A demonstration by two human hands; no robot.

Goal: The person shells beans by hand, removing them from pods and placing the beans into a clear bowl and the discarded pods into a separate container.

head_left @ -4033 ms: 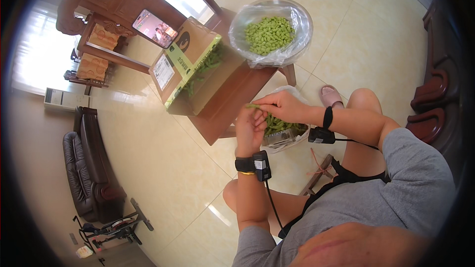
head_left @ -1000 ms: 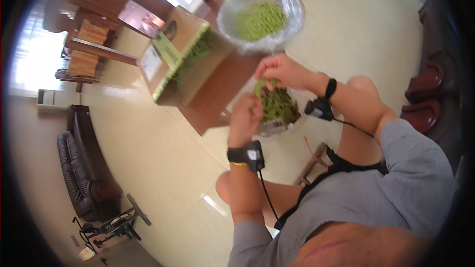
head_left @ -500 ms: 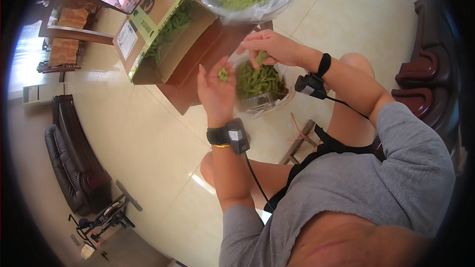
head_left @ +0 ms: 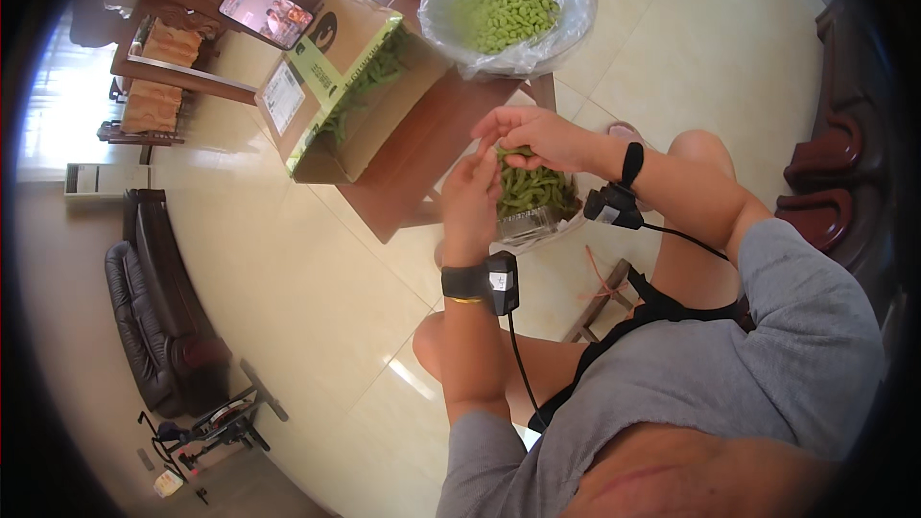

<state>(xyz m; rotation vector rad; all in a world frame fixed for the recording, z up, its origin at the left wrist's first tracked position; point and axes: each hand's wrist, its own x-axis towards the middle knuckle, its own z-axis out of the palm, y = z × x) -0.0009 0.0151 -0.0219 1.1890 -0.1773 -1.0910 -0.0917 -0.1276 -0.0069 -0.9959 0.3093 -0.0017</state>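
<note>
Shelling is well under way: the lined bowl (head_left: pixel 508 10) at the bench's (head_left: pixel 422 149) far end holds a fair heap of loose beans, and the box (head_left: pixel 345 86) beside it holds green pods or husks, which of the two I cannot tell. Much is left, judging by the tub (head_left: pixel 532 197) of whole pods piled high just below the hands. The left hand (head_left: pixel 470 201) and right hand (head_left: pixel 532 134) meet above it, fingers curled and pinching one pod (head_left: pixel 513 152) between them.
</note>
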